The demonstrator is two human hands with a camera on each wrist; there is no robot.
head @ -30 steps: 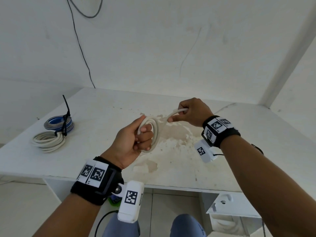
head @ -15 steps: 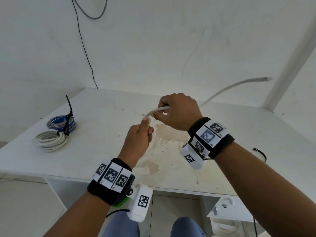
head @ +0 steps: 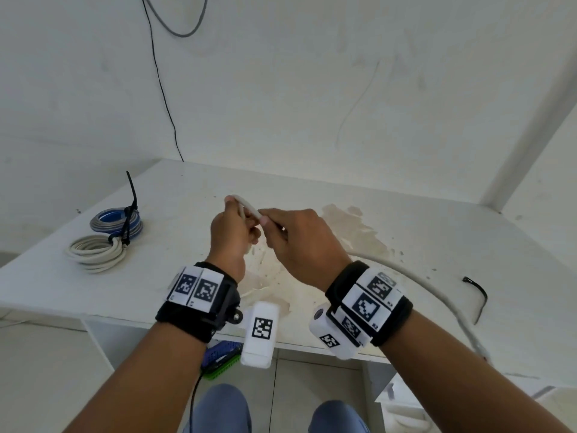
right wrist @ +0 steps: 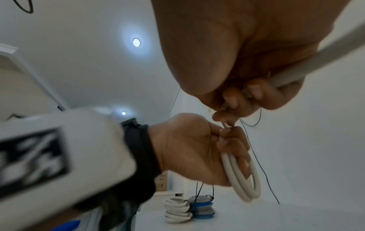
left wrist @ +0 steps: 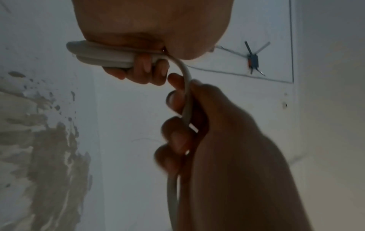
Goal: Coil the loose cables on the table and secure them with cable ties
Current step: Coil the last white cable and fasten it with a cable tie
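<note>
I hold a white cable (head: pixel 246 206) above the table (head: pixel 406 220). My left hand (head: pixel 232 232) grips its small coil (right wrist: pixel 242 175) of a few loops (left wrist: pixel 102 54). My right hand (head: pixel 296 242) grips the free length (left wrist: pixel 186 100) right beside the coil, knuckles toward me. The cable's loose tail (head: pixel 437 295) arcs from under my right wrist toward the table's right front edge. A loose black cable tie (head: pixel 477 292) lies on the table at the right.
Two tied coils sit at the table's left: a white one (head: pixel 96 251) and a blue-grey one (head: pixel 115 220), each bound with a black tie (head: pixel 131 210). A thin black wire (head: pixel 162 89) hangs down the wall. A stained patch (head: pixel 352 229) marks the tabletop.
My right hand has swung round from behind the coil to the near right side, laying cable onto it. The loose tail dropped from the air to the right. Both hands shifted slightly left.
</note>
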